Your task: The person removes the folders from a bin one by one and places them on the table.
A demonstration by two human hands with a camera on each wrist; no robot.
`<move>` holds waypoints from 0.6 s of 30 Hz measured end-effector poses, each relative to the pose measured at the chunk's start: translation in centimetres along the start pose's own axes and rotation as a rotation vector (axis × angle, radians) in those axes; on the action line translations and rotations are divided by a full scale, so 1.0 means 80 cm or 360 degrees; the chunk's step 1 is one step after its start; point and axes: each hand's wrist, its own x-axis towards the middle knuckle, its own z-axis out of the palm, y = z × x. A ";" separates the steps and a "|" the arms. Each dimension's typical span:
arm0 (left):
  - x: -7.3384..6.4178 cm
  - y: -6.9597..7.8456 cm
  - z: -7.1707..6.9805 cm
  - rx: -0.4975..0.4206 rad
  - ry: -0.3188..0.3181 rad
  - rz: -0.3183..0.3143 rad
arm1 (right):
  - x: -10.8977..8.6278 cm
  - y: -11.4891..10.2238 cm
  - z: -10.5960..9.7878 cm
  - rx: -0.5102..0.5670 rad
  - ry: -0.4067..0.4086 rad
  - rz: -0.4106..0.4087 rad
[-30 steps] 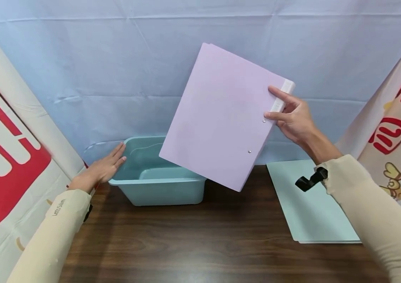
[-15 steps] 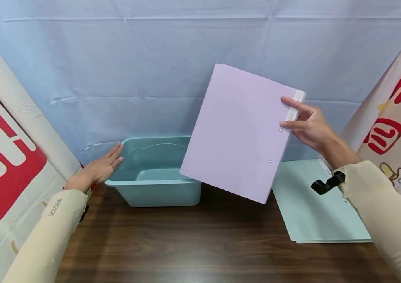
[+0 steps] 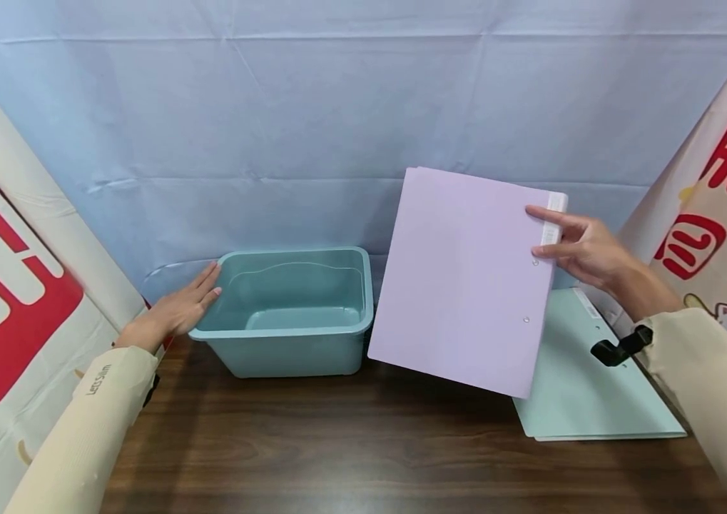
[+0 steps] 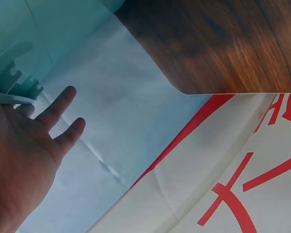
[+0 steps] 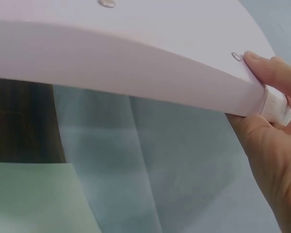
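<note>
In the head view a lilac ring binder [image 3: 466, 278] hangs tilted between the tub and the green folder. My right hand [image 3: 584, 250] grips its spine near the top by the white label, thumb and index finger on the near cover; the right wrist view shows the thumb beside a metal rivet [image 5: 236, 57]. My left hand [image 3: 186, 300] rests with straight fingers at the left rim of a teal plastic tub [image 3: 286, 355]. The left wrist view shows those fingers [image 4: 58, 107] spread at the tub's outer side. Nothing shows inside the tub.
A pale green folder [image 3: 601, 400] lies flat on the brown wooden table [image 3: 337, 442] at the right, partly behind the binder. Light blue cloth [image 3: 273, 128] hangs along the back. Printed banners stand at the left [image 3: 10, 300] and right [image 3: 723, 193].
My right hand has brought the lilac binder rightward and down, away from over the tub and partly over the green folder. The left hand has stayed at the tub's rim.
</note>
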 end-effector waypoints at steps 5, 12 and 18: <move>0.000 0.001 0.001 -0.0012 0.0004 -0.0001 | -0.004 0.015 -0.010 -0.0052 -0.0081 0.0047; 0.001 0.000 0.003 -0.0031 0.0019 -0.0001 | -0.003 0.040 -0.016 -0.0003 -0.0261 0.0088; 0.000 0.000 0.003 -0.0047 0.0018 -0.0020 | 0.003 0.061 -0.008 -0.0107 -0.0182 0.0230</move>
